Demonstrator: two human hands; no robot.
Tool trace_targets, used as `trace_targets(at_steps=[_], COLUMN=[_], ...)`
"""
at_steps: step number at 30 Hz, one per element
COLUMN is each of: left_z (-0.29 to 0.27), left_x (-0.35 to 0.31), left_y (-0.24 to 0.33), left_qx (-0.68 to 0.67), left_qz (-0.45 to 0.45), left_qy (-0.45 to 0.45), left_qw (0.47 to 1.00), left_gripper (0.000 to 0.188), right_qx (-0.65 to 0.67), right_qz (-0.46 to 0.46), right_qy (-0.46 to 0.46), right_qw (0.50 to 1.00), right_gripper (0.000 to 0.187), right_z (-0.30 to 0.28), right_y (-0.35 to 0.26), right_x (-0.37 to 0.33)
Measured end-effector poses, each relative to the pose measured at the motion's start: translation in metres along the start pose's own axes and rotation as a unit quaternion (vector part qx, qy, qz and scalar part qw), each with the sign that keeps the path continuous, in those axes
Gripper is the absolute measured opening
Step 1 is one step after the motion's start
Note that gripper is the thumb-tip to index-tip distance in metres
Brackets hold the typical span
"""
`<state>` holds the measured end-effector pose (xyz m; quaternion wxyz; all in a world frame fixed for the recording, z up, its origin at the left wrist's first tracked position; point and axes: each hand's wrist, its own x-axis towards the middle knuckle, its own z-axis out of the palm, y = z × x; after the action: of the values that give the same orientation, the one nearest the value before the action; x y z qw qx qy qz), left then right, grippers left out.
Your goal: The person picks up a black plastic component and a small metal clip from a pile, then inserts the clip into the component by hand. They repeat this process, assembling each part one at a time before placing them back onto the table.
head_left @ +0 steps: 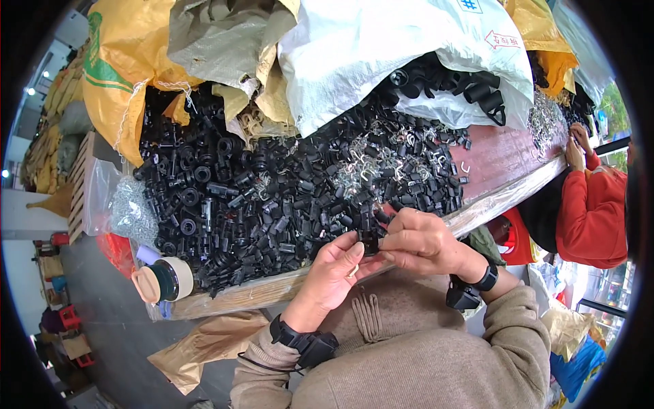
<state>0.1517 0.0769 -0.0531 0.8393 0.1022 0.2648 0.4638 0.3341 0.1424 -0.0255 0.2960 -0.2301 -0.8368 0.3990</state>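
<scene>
A small black plastic part [368,241] is pinched between my two hands, close to the table's front edge. My left hand [331,271] grips it from the left with thumb and fingers. From the other side my right hand [424,240] closes its fingertips on it; they partly hide its shape. A small cream-coloured piece [353,270] shows at my left palm; I cannot make out what it is. Just beyond my hands spreads a heap of black plastic parts [272,228], with several silvery bent metal hooks [364,163] lying on it.
Yellow [129,61], grey [218,34] and white sacks [402,34] lie along the far side, the white one spilling black cylinders. A lidded jar [165,279] and a clear bag of small metal pieces [133,211] are at left. A person in red [593,215] works at right.
</scene>
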Motion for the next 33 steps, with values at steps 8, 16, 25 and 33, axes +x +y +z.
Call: trace_targets(at_steps=[8,16,25,33], left_z=[0.006,0.005,0.007,0.002], left_x=[0.016,0.016,0.002,0.007], left_y=[-0.001,-0.001,-0.008,-0.010], left_qx=[0.017,0.027,0.055,0.040], left_qz=[-0.026,-0.040,-0.045,-0.056], left_qy=[0.010,0.009,0.019,-0.001], left_qw=[0.999,0.999,0.997,0.998], left_gripper=[0.027,0.026,0.026,0.026], right_qx=[-0.164,-0.137,-0.111,-0.061], right_qz=[-0.077,-0.068,-0.045,-0.045], right_qy=[-0.043,-0.066,-0.070,-0.049], right_qw=[0.982,0.986,0.990,0.996], right_gripper=[0.029,0.031,0.030,0.029], right_z=[-0.012,-0.012,0.004,0.000], right_y=[0.007,0.013,0.001,0.009], right_x=[0.008,0.004,-0.003,-0.008])
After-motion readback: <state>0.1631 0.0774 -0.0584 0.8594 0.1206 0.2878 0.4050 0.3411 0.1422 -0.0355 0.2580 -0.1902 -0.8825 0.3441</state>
